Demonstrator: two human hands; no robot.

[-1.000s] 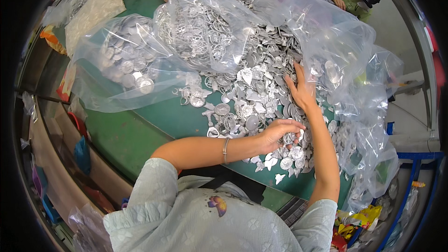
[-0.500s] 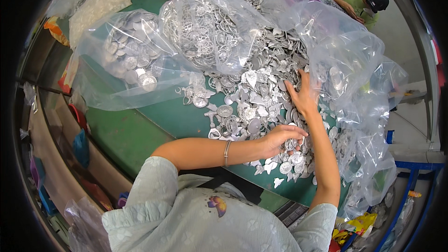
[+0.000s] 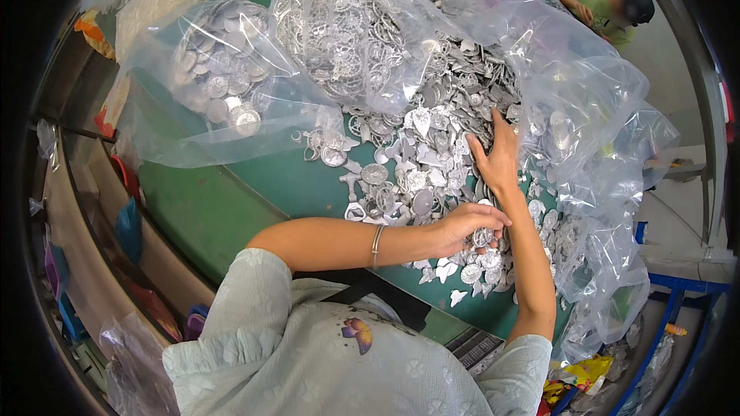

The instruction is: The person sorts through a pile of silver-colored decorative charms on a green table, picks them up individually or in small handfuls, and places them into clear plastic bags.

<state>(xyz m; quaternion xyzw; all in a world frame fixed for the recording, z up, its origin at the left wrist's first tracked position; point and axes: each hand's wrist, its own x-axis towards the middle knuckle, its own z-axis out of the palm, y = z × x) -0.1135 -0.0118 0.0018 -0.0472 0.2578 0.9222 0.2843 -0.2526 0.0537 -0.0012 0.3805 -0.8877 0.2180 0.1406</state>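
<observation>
Since a moment ago our right hand (image 3: pixel 497 160) has slid a little further up the pile of metal charms (image 3: pixel 432 162), fingers spread flat on it. Our left hand (image 3: pixel 466 225) curls loosely over a few charms near the table edge, a bracelet (image 3: pixel 376 240) on its wrist. We see the pile spilling onto the green table (image 3: pixel 223 208) between clear plastic bags (image 3: pixel 231 85).
</observation>
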